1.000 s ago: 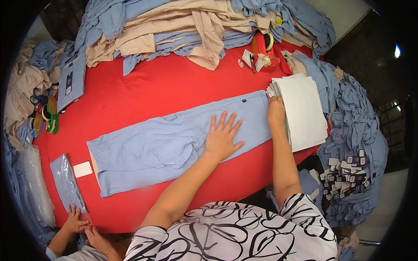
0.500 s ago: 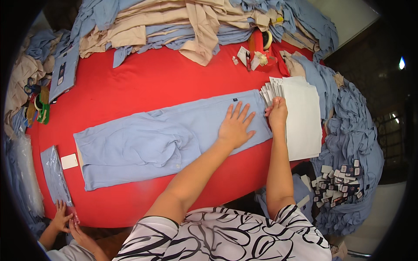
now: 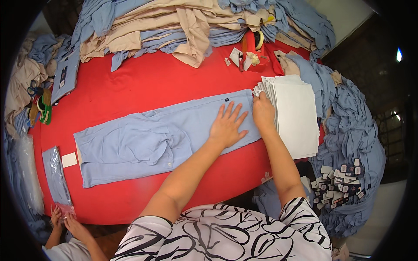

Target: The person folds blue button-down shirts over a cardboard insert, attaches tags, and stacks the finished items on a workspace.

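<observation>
A long, light blue folded garment (image 3: 130,130) lies across the red cloth, with a button and a small dark label on it. My left hand (image 3: 227,126) rests flat on its right part, fingers spread. At the garment's right end, my right hand (image 3: 264,112) is closed, its fingertips by the fanned edge of a stack of white sheets (image 3: 298,122). Whether those fingers grip a sheet or the cloth is hidden. A white tag (image 3: 69,159) lies off the garment's left end.
Another person's hands (image 3: 72,224) work at a bagged blue garment (image 3: 56,174) at lower left. Piles of blue and beige clothes (image 3: 152,35) line the back. A red tape dispenser (image 3: 257,48) stands far right; several tags (image 3: 337,185) lie on blue clothes at right.
My right hand has shifted left and up, turning over toward the garment's end. My left hand stays spread on the cloth. The other person's hands have moved on the bagged garment.
</observation>
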`<action>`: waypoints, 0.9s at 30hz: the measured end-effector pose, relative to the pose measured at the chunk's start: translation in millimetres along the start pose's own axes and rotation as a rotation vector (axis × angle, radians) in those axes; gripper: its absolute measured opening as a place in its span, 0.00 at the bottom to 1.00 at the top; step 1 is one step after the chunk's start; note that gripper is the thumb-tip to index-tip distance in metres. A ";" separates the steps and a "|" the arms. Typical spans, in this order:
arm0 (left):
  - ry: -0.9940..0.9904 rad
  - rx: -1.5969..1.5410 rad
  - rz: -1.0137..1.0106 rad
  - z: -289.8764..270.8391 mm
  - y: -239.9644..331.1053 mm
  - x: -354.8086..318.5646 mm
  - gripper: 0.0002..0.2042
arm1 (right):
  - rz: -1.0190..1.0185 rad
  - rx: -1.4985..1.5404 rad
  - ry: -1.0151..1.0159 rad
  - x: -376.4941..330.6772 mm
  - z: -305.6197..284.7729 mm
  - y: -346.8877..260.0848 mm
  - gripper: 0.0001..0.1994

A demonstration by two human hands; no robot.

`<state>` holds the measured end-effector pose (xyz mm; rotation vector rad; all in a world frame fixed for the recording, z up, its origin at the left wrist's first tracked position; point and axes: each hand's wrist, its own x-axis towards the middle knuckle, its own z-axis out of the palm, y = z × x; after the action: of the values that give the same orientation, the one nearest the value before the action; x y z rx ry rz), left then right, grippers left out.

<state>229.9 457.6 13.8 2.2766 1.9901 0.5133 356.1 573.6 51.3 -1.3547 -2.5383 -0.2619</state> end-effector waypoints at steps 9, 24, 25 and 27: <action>-0.021 0.014 -0.015 2.2 -2.8 1.0 0.34 | 0.253 0.517 0.390 1.4 -70.8 4.1 0.07; 0.047 0.020 0.018 4.5 6.3 2.0 0.34 | -0.166 -0.296 0.038 -59.4 -9.1 143.4 0.36; 0.053 0.030 0.018 4.9 4.2 2.2 0.34 | -0.138 -0.305 0.037 -55.7 -9.4 139.6 0.34; 0.062 0.037 0.013 5.2 0.6 -0.2 0.34 | -0.085 -0.319 0.035 -48.7 -13.9 116.2 0.30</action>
<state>232.0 458.2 9.0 2.3241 2.0312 0.5598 480.9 595.4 54.4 -1.3318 -2.6091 -0.7265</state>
